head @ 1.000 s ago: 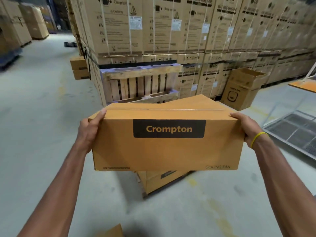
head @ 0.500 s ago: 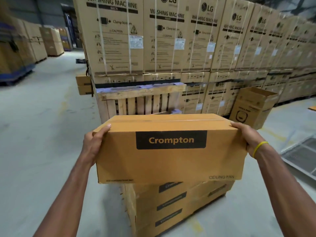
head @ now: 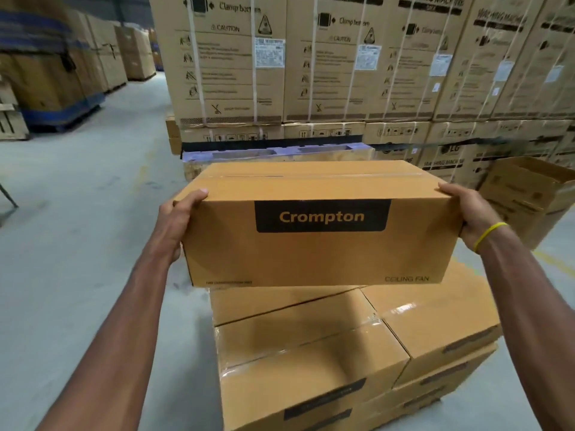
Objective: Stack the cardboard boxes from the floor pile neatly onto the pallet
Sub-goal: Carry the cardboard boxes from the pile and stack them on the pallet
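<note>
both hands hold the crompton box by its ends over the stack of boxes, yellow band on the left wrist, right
Not quite: the head view shows the yellow band on the right wrist, not the left. The left hand and right hand do hold the Crompton box by its ends over the stack of boxes.

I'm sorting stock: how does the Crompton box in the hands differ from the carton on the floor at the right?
The Crompton box is taped shut; the floor carton has open flaps. The Crompton box is held up at its ends by the left hand and right hand; the floor carton stands untouched. Both are brown cardboard.
</note>
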`<state>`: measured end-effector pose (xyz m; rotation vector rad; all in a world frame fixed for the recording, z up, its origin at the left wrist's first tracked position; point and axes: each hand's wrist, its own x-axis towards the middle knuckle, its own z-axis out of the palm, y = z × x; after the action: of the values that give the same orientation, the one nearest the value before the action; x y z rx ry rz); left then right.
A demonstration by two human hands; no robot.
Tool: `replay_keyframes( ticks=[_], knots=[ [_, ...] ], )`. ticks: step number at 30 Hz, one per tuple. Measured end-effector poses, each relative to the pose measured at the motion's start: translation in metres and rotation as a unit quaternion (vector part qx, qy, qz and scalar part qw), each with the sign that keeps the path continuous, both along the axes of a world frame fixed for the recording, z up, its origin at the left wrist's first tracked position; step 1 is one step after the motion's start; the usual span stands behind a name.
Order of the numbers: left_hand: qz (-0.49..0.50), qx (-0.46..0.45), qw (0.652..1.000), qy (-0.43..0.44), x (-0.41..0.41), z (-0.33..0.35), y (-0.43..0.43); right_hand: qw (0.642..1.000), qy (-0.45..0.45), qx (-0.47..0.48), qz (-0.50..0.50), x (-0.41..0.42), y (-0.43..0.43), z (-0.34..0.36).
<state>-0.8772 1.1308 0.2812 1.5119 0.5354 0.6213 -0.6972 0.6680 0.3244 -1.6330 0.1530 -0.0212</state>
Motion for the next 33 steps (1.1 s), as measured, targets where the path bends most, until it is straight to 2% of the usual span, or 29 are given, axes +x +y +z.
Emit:
replay_keyframes(
  ticks=[6, 14, 20, 27, 33],
  knots=[
    [0.020, 0.005, 0.999, 0.038, 0.066, -0.008, 0.019, 0.996, 0.024, 0.006, 0.083, 0.131, 0.046, -0.021],
    [0.109, 0.008, 0.994, 0.016, 0.131, -0.038, 0.046, 0.980, 0.016, 0.030, 0.194, 0.262, 0.111, -0.062],
    [0.144, -0.001, 0.989, 0.011, 0.169, -0.061, 0.075, 0.972, 0.030, 0.069, 0.221, 0.318, 0.153, -0.095],
    [0.117, 0.001, 0.992, 0.037, 0.211, -0.089, 0.118, 0.968, 0.041, 0.017, 0.246, 0.362, 0.195, -0.125],
    [0.078, 0.006, 0.994, 0.071, 0.263, -0.155, 0.175, 0.972, 0.049, -0.032, 0.226, 0.411, 0.237, -0.188]
  ],
)
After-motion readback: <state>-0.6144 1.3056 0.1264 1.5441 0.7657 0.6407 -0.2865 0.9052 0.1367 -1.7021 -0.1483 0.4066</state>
